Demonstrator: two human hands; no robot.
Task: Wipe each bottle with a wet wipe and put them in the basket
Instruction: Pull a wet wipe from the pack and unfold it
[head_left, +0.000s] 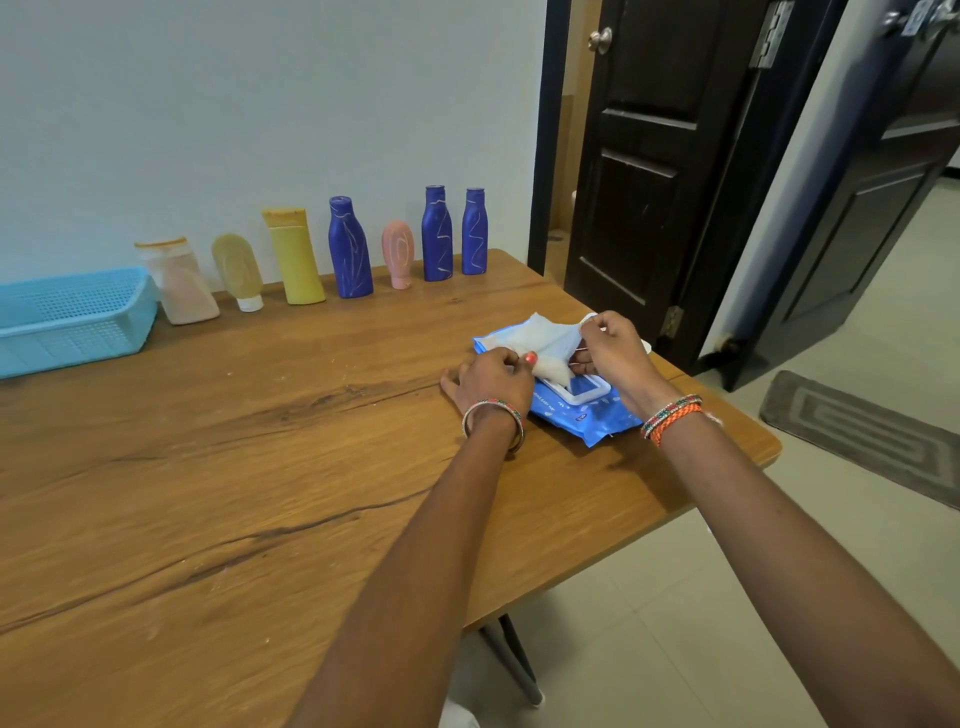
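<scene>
Left hand (493, 376) pins pack (576, 402) to counter (260, 441) so right hand (610, 345), grip pinching wipe (545, 338), pulls it free.

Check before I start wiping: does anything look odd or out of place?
The three blue bottles carry pale scribbled streaks. Otherwise nothing stands out: all bottles upright along the wall, basket beside them.

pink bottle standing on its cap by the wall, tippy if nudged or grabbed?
Likely yes: the pink bottle stands inverted on a narrow cap, wider above, so a side nudge could topple it. It looks small and probably light. The blue bottles beside it leave little finger room.
</scene>
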